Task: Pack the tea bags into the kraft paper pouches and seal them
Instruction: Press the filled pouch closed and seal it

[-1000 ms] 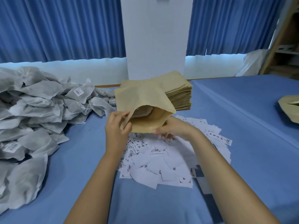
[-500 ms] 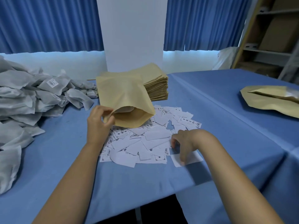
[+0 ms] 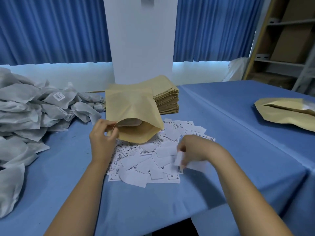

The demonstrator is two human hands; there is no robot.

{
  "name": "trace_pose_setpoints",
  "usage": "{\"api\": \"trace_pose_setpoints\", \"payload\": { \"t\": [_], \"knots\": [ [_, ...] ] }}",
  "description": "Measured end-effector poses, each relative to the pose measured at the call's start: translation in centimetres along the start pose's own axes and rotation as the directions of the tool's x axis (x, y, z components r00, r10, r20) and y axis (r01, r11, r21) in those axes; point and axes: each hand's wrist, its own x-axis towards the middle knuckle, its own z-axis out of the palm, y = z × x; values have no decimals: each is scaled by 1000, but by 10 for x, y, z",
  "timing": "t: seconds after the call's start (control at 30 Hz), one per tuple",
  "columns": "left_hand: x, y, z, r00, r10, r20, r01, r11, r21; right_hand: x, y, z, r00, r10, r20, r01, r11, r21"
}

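the left hand [image 3: 102, 140] pinches the open mouth of a tan kraft paper pouch [image 3: 131, 108], tilted at 12 o'clock of the scattered white printed paper slips [image 3: 144, 160]. the right hand [image 3: 194, 150] pinches a single blurred white slip [image 3: 178, 158]. crumpled grey fabric tea bags [image 3: 25, 113] are heaped at 9 o'clock.

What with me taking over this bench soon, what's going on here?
A person is packing at a blue table. The left hand pinches the mouth of a kraft pouch open, and something already sits inside. The right hand pinches a white slip at the pile of printed slips. A heap of tea bags lies at the left, and a stack of empty pouches sits behind. The pouch is not yet sealed.
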Motion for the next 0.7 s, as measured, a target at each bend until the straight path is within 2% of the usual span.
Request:
{"api": "trace_pose_setpoints", "payload": {
  "t": [0.03,0.07,0.1,0.17,0.23,0.3,0.4,0.5,0.57,0.6,0.63,0.67,0.7],
  "knots": [
    [1,1,0,1000,-5,-15,5,1000,-2,3,-8,-6,987,-114,-113,130,981,146],
    [3,3,0,999,-1,-32,1,1000,3,6,-19,-10,943,-207,-259,277,921,274],
    [4,5,0,999,14,-53,-13,1000,16,12,-34,-12,863,-266,-430,424,843,331],
    [7,12,1,994,57,-90,-54,998,35,25,-61,-9,649,-294,-702,602,762,238],
    [9,20,1,987,94,-130,-88,995,51,45,-81,0,434,-314,-844,586,811,-1],
    [10,30,1,979,121,-162,-114,992,55,66,-93,6,281,-351,-893,472,861,-189],
    [12,42,-1,971,113,-211,-109,994,27,89,-106,13,172,-357,-918,316,903,-292],
    [12,53,-1,965,90,-248,-94,996,-4,100,-110,10,92,-255,-963,286,933,-219],
    [11,58,0,963,90,-254,-94,996,-3,104,-113,3,80,-167,-983,327,936,-132],
    [11,58,0,963,82,-256,-86,996,-5,106,-118,1,108,-135,-985,299,949,-97],
    [12,58,0,962,74,-262,-78,997,-8,108,-122,-1,190,-95,-977,269,962,-41],
    [12,57,-1,962,71,-265,-76,997,-8,110,-123,-2,345,-40,-938,260,964,55],
    [12,56,-2,961,73,-266,-75,997,0,110,-125,-4,529,13,-849,283,940,191]
  ]
}}
